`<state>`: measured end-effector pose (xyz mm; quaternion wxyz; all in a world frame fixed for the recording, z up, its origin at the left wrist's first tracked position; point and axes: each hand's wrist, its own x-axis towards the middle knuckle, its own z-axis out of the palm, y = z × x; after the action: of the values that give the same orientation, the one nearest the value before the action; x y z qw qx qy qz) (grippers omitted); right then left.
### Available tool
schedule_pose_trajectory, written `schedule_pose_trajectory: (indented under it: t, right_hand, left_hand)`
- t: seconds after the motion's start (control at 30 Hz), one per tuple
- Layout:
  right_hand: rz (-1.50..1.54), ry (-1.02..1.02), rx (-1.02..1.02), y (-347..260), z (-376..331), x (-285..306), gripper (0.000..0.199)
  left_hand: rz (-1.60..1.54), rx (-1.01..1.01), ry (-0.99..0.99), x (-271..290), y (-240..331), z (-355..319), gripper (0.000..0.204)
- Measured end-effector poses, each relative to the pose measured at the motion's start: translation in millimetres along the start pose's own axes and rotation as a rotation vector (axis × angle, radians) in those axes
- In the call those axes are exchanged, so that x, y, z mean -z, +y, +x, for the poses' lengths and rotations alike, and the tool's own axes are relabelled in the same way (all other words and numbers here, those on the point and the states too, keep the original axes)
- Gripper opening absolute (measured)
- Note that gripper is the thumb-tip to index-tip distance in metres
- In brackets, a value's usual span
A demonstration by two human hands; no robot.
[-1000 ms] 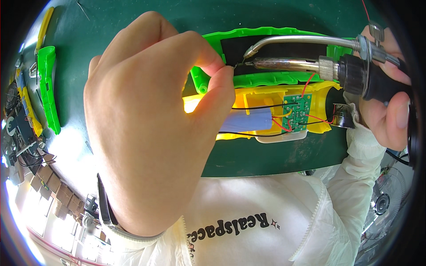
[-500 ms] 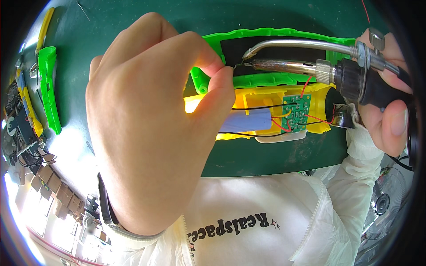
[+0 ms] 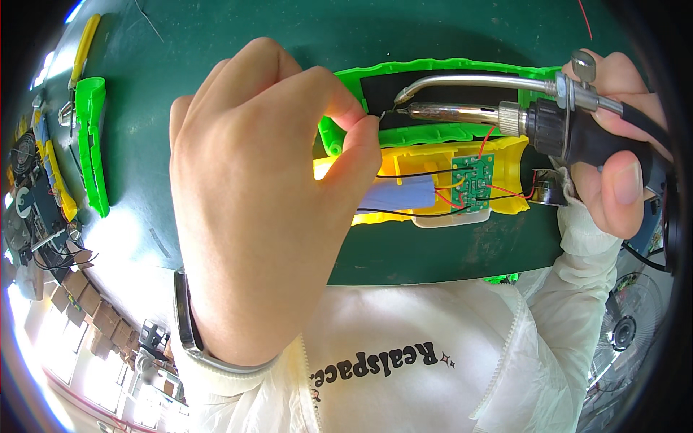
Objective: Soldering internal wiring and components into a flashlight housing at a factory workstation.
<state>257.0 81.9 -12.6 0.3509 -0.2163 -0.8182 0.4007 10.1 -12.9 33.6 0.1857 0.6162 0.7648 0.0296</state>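
My right hand (image 3: 619,148) is wrapped round a soldering iron (image 3: 462,112), with a curved metal solder-feed tube (image 3: 462,81) clamped above its shaft. The iron points left. Thumb and forefinger of my left hand (image 3: 263,173) are pinched together on a thin metal wire (image 3: 384,115), its short end showing close to the iron's tip. Whether they touch is too small to tell. Beneath lies a green plastic shell (image 3: 433,135) with a black lining. Nearer me is a yellow housing (image 3: 511,148) holding a green circuit board (image 3: 473,180) and a blue-wrapped battery (image 3: 401,193), partly hidden by my left hand.
Red and black wires run from the board to a round metal part (image 3: 548,189) at the housing's right end. Another green shell piece (image 3: 92,148) and yellow-handled tools (image 3: 84,45) lie at the left. A fan (image 3: 622,332) stands lower right, beyond the green table (image 3: 433,256).
The view has shifted slightly. Both hands keep the same grips, and the wire end remains close to the iron's tip.
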Motion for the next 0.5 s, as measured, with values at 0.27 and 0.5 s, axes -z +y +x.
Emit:
schedule_pose_trajectory:
  t: [0.27,0.5]
  right_hand:
    - [0.093,-0.050,0.007,1.5,0.9,-2.5,0.044]
    - [0.175,-0.095,0.015,2.2,4.6,-4.0,0.044]
  left_hand:
    - [-0.136,-0.209,0.179,-18.1,-22.4,-3.5,0.010]
    - [-0.130,-0.204,0.183,-15.6,-21.9,-3.8,0.010]
